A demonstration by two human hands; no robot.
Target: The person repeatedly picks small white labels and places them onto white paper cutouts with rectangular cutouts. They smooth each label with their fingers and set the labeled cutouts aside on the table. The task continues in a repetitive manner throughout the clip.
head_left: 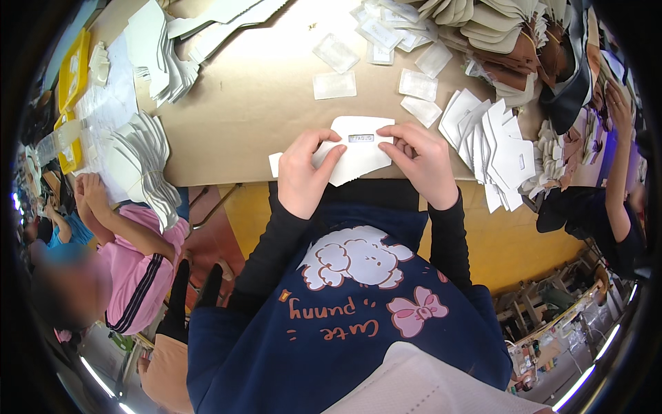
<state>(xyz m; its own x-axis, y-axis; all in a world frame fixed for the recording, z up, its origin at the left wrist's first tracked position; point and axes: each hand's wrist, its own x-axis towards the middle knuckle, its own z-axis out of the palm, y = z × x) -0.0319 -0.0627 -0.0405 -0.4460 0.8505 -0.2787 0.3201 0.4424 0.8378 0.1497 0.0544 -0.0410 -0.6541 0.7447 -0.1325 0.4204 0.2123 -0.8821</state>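
Note:
A white, flat cut panel [358, 164] is held between my two hands at the near edge of the table. Near its upper edge sits a small grey rectangular label [360, 139]. My left hand [303, 172] pinches the panel's left side between thumb and fingers. On the opposite side, my right hand [429, 165] grips the upper right corner the same way. Part of another white piece [274, 164] shows beside my left hand. To the right of my right hand lies a fanned pile of white panels [483, 141].
Pale rectangular sheets [334, 85] lie scattered beyond my hands. Bundled white panels [141, 162] stand at the left, with yellow trays [74, 72] behind. Stacks of beige and brown pieces [500, 34] crowd the far right. Co-workers sit at left and right, one in a pink shirt [141, 276].

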